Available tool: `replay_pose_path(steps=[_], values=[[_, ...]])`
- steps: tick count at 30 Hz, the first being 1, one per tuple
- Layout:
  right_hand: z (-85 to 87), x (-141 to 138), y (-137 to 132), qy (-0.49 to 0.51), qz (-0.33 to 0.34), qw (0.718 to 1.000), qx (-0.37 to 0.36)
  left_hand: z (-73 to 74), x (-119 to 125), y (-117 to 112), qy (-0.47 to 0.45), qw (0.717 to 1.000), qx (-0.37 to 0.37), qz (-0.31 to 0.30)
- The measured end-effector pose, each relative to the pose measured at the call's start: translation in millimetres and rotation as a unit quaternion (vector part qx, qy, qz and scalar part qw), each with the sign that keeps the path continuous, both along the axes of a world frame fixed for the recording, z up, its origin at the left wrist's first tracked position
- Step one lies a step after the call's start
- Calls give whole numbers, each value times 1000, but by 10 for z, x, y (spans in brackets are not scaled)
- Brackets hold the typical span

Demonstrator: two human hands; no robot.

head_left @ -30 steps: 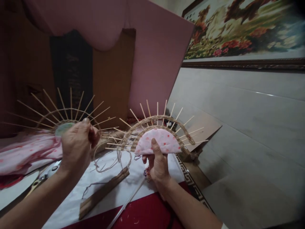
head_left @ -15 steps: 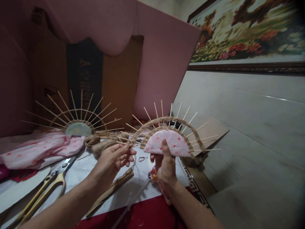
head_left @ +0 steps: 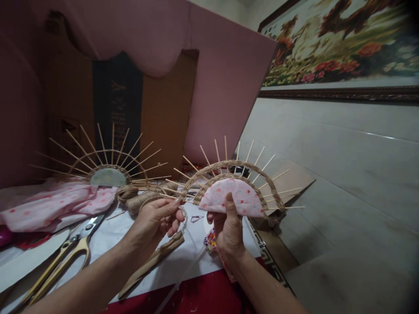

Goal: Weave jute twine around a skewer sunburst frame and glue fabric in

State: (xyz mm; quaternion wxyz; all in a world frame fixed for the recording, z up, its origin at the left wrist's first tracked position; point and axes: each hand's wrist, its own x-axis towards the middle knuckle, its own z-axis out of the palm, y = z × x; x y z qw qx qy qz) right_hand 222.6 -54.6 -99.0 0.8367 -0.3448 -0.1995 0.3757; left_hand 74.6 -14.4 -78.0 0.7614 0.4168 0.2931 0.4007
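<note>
A half-round woven piece (head_left: 234, 194) is held up in front of me, its pink dotted cloth centre ringed by braided twine, with thin sticks fanning out like rays. My right hand (head_left: 229, 233) grips its straight lower edge, thumb on the cloth and fingers behind. At the left end of the outer braided arch, my left hand (head_left: 163, 216) is closed in a pinch on twine (head_left: 185, 218), which hangs in a loop below the fingers. A similar rayed piece (head_left: 108, 176) with a pale green centre stands at the back left.
Balls of twine (head_left: 139, 201) lie behind my left hand. Large yellow-handled scissors (head_left: 78, 244) and dotted cloth (head_left: 59, 205) are on the left. A rolled brown strip (head_left: 152, 264) lies on the white table covering. Pink board (head_left: 225, 78) stands behind; a tiled wall (head_left: 353, 183) is on the right.
The woven piece and my right hand have shifted slightly right. My left hand stays at the arch's left end, its fingers slightly moved.
</note>
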Motion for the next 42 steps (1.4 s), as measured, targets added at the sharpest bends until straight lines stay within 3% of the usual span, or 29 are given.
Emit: replay_pose_path(steps=[8,14,18,25,30,37,42], values=[[-42,-35,-57,-13,145,989,-4,18,-5,-7,0,1000,-12,11],[-10,-20,-25,36,131,991,-17,-38,-7,2,5,1000,-8,5],[-14,16,-3,57,156,986,-3,-24,-10,3,51,999,10,11],[-10,44,4,98,175,980,1,-18,-64,83,173,976,126,31],[-9,80,5,104,184,977,-5,-31,-137,175,168,968,184,-9],[-34,103,-6,96,211,973,0,-9,-151,214,120,981,136,-71],[-46,112,-11,80,218,973,-15,68,-207,252,74,992,15,-98]])
